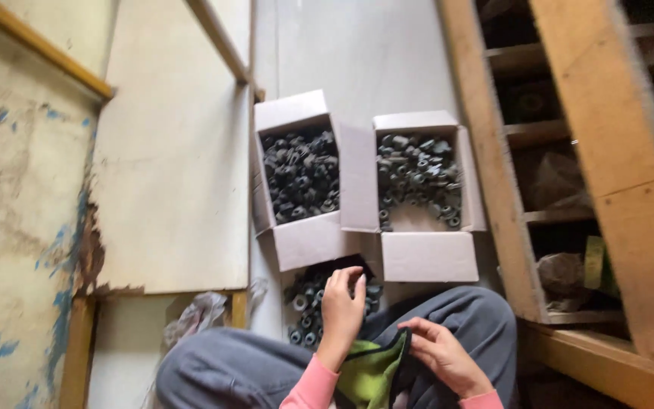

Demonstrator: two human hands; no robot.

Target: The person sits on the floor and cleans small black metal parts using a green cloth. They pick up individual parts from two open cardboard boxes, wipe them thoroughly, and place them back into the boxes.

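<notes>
Black parts (313, 303) heaped directly beneath left hand (340, 303) (fingers curled, reaching); right hand (440, 352) pinching green cloth (372, 371).

Two open boxes (302, 178) (423, 185) lie side by side; a loose pile of parts (308, 303) sits before them, shelving (562, 182) at right

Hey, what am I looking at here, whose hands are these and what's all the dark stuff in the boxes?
This is one picture from a camera worn on a person's head, looking down at their own lap as they sit on the floor. Their left hand reaches into a pile of small dark ring-shaped parts on the floor. Their right hand touches a green cloth on the lap. Ahead stand two open cardboard boxes, the left box and the right box, both holding similar dark parts. A wooden shelf stands at right.
</notes>
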